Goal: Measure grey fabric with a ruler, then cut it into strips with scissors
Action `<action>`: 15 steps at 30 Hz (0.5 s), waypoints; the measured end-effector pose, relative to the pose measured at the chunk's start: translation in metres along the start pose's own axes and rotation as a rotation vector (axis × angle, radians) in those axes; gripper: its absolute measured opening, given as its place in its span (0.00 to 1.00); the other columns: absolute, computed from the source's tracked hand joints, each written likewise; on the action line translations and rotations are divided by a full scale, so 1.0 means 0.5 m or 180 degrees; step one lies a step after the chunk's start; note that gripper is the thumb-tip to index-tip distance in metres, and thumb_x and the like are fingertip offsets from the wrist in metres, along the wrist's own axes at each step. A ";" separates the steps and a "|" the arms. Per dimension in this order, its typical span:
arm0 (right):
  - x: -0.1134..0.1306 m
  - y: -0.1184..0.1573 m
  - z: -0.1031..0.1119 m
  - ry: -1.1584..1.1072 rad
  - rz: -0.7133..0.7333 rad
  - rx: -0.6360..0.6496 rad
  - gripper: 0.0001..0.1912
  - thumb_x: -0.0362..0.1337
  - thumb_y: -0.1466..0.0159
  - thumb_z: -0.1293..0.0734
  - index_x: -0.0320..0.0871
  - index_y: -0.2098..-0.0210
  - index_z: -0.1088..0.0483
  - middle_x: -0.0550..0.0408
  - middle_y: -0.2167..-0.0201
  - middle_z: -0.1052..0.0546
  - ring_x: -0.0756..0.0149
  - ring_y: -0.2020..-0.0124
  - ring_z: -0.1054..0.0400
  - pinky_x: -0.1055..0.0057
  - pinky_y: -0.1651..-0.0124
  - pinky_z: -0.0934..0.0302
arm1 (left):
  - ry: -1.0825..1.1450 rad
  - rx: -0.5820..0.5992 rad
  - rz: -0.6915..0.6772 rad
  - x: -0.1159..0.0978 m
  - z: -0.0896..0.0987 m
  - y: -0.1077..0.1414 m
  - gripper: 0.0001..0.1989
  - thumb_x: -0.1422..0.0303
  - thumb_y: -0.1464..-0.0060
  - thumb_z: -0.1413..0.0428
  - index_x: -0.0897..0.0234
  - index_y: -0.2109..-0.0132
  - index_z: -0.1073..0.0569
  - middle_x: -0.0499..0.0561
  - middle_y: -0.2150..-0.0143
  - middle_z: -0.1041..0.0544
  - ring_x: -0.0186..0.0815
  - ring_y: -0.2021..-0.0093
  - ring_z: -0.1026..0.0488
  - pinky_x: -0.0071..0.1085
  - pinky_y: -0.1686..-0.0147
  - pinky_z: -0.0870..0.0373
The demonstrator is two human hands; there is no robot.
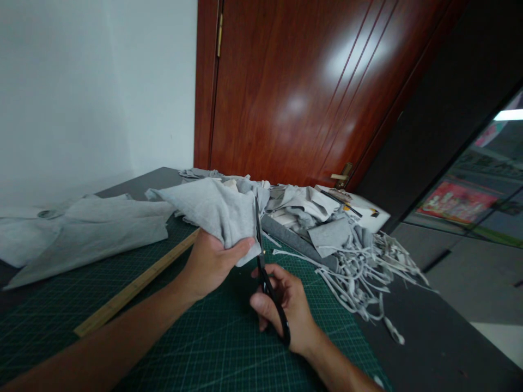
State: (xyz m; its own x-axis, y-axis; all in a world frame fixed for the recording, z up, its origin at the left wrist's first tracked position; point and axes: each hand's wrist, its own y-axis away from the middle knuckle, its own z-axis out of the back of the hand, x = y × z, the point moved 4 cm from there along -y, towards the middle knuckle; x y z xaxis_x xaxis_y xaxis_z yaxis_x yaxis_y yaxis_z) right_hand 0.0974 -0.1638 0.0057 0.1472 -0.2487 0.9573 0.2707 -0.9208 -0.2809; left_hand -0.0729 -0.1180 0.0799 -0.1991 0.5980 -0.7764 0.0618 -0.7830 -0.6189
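Fingers of the left hand (210, 265) are pinching grey cloth (208, 207) mid-frame while the right hand's (300, 307) are holding scissors (262, 262) at its edge, cutting seemingly unfinished, with thin strips (351, 279) lying at right and another cloth (102, 226) lying unhandled at left.

Door (286, 98), red-brown, with metal handle (341, 176) | Wooden ruler (134, 294) — lying on green cutting mat (196, 348) | White cords (355, 283) — tangled, at mat's right edge
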 end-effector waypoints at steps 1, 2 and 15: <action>0.000 0.000 0.000 -0.0002 -0.0003 -0.0003 0.31 0.50 0.46 0.14 0.42 0.53 0.27 0.67 0.80 0.29 0.76 0.85 0.38 0.81 0.82 0.40 | 0.0006 0.0002 -0.0008 0.000 0.000 0.000 0.15 0.61 0.47 0.36 0.61 0.55 0.24 0.51 0.57 0.17 0.48 0.55 0.20 0.44 0.47 0.24; 0.000 0.000 -0.001 -0.0007 -0.0004 -0.0007 0.31 0.50 0.46 0.14 0.42 0.54 0.27 0.67 0.80 0.29 0.76 0.85 0.38 0.81 0.82 0.40 | 0.0014 0.0004 -0.0018 -0.001 0.000 0.000 0.14 0.61 0.47 0.36 0.61 0.55 0.24 0.51 0.58 0.17 0.48 0.56 0.20 0.44 0.47 0.24; 0.006 -0.001 0.001 0.0143 -0.0213 -0.0125 0.31 0.52 0.45 0.15 0.42 0.55 0.28 0.68 0.81 0.30 0.76 0.86 0.41 0.82 0.83 0.44 | 0.0298 -0.0058 0.0021 -0.007 -0.001 -0.001 0.15 0.63 0.49 0.33 0.60 0.54 0.21 0.51 0.57 0.16 0.49 0.54 0.19 0.43 0.45 0.25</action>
State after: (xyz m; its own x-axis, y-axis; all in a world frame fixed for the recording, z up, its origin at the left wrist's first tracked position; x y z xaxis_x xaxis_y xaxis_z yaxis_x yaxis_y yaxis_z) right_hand 0.0981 -0.1639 0.0089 0.0870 -0.1988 0.9762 0.2409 -0.9466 -0.2142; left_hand -0.0717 -0.1195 0.0829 -0.1065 0.6070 -0.7875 0.0808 -0.7842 -0.6153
